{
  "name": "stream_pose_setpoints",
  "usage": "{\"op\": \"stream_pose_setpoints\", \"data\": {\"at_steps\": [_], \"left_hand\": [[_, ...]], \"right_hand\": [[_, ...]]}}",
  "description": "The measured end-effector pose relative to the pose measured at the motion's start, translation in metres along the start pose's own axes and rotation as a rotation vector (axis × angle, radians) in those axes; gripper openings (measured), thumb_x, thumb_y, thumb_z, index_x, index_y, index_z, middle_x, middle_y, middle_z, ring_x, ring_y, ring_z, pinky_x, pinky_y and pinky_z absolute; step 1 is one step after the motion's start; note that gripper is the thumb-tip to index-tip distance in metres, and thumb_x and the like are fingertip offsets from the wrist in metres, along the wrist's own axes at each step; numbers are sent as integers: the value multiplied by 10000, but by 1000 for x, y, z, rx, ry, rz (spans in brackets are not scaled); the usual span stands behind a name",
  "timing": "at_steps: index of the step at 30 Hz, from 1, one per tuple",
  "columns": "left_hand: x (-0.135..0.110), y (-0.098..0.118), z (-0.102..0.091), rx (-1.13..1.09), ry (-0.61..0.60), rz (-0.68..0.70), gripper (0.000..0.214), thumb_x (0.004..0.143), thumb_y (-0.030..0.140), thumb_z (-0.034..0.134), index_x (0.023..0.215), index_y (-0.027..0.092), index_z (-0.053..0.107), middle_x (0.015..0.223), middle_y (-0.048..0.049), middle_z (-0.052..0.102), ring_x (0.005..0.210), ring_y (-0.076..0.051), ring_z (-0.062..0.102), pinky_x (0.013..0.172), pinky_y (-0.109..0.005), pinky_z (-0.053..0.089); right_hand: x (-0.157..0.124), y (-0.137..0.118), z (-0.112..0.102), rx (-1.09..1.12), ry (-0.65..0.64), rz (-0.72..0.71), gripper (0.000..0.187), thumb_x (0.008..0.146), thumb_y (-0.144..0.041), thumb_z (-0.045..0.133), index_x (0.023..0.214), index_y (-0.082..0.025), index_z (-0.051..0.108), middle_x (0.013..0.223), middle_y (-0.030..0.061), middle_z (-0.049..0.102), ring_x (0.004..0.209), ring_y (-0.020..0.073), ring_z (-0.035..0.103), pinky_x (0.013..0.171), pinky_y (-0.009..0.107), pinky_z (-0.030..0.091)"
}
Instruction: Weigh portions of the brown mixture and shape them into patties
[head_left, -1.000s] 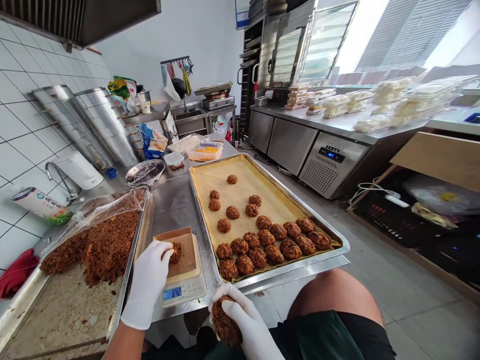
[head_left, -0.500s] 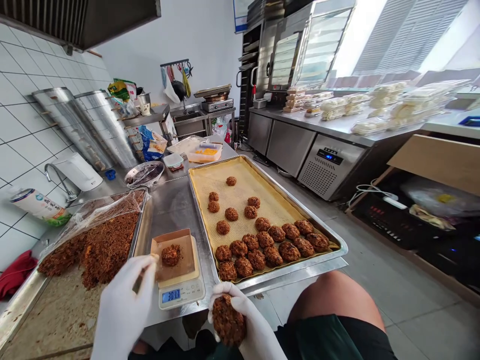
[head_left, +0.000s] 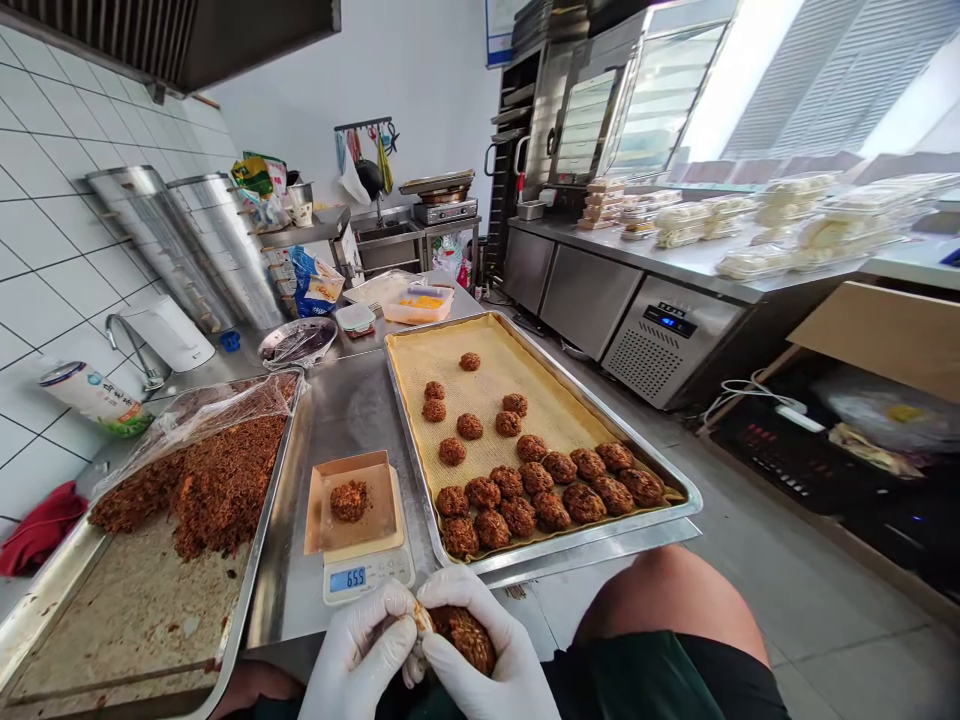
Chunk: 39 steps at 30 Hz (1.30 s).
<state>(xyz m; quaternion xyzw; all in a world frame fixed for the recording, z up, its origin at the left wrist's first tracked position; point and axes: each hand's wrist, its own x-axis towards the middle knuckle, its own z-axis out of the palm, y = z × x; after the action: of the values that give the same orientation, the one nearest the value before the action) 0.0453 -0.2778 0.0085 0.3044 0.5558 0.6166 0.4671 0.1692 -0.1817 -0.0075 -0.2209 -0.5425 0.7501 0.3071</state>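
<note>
The left hand (head_left: 358,652) and right hand (head_left: 480,655), both in white gloves, are closing in a narrow grip around a patty (head_left: 463,640) of dark, granular mixture, holding it between them just beyond the near table edge. The fingers (head_left: 457,600) of the right hand are wrapping over the patty, leaving only part of its surface showing. Ahead, a scale (head_left: 367,577) is standing on the steel table (head_left: 352,420), its display showing the digits 655. It is carrying a brown paper liner (head_left: 379,510) with a small mound (head_left: 349,500) of mixture on it. To the right, a baking tray (head_left: 592,535) is holding rows of patties (head_left: 551,510) on a yellow mat (head_left: 510,365). To the left, a second tray (head_left: 255,560) is holding loose mixture (head_left: 225,480), partly covered by plastic film (head_left: 225,405).
</note>
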Motion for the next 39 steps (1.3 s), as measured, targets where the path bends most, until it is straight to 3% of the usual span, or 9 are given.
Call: {"op": "stream_pose_setpoints", "data": {"at_steps": [4, 11, 16, 20, 26, 31, 35, 37, 39], "left_hand": [[-1, -2, 4, 22, 27, 46, 335, 919, 473, 637, 754, 181, 644, 688, -3, 546, 655, -131, 502, 636, -236, 387], [4, -9, 2, 99, -3, 110, 308, 929, 446, 624, 759, 191, 647, 699, -18, 583, 666, -159, 561, 646, -255, 461], [0, -7, 15, 10, 188, 99, 349, 859, 498, 706, 694, 193, 669, 654, -13, 587, 635, -157, 550, 623, -255, 476], [1, -6, 17, -144, 283, 36, 305, 790, 474, 786, 762, 179, 718, 694, -16, 605, 643, -146, 536, 622, -248, 471], [7, -15, 9, -258, 198, -31, 288, 807, 444, 774, 826, 159, 736, 701, -24, 610, 641, -136, 535, 617, -237, 447], [4, -14, 15, -32, 234, 3, 321, 812, 493, 754, 771, 175, 729, 659, -10, 592, 596, -129, 499, 582, -231, 414], [0, -18, 22, 200, 259, 136, 255, 898, 435, 656, 799, 216, 739, 679, -23, 628, 614, -155, 554, 607, -247, 439], [-2, -27, 27, 369, 243, 293, 195, 930, 340, 605, 845, 241, 749, 719, -38, 671, 641, -170, 602, 626, -257, 461], [-3, -35, 31, 551, 154, 503, 168, 915, 235, 586, 864, 263, 744, 731, -35, 693, 649, -168, 630, 630, -257, 476]], "right_hand": [[-4, -2, 2, -119, 32, -87, 63, 859, -323, 725, 871, -263, 711, 911, 69, 654, 888, 257, 625, 857, 428, 487], [-5, 1, 0, -206, 65, -193, 35, 871, -254, 709, 848, -264, 685, 900, 73, 650, 855, 248, 633, 783, 408, 514], [-3, 0, 2, -254, 71, -235, 103, 868, -236, 693, 780, -251, 643, 849, 62, 638, 795, 231, 626, 738, 384, 518], [-2, -1, 3, -259, 39, -275, 117, 853, -193, 678, 762, -246, 624, 804, 37, 635, 761, 205, 614, 708, 341, 508], [-1, -6, 3, -88, 142, -104, 85, 836, -193, 682, 804, -242, 620, 821, 3, 638, 770, 181, 615, 730, 292, 502], [-2, -7, 2, -40, 118, 10, 81, 833, -276, 722, 862, -231, 660, 850, 11, 646, 772, 187, 602, 721, 298, 489], [0, 0, -5, 44, 168, 48, 184, 831, -328, 749, 775, -230, 605, 809, 0, 624, 774, 176, 570, 715, 281, 456], [1, 2, -11, 153, 164, 79, 191, 834, -334, 744, 764, -230, 601, 796, -4, 626, 751, 162, 550, 681, 261, 436], [2, 3, -15, 311, 146, 150, 173, 845, -351, 721, 778, -227, 622, 799, 2, 637, 729, 153, 541, 655, 249, 430]]}}
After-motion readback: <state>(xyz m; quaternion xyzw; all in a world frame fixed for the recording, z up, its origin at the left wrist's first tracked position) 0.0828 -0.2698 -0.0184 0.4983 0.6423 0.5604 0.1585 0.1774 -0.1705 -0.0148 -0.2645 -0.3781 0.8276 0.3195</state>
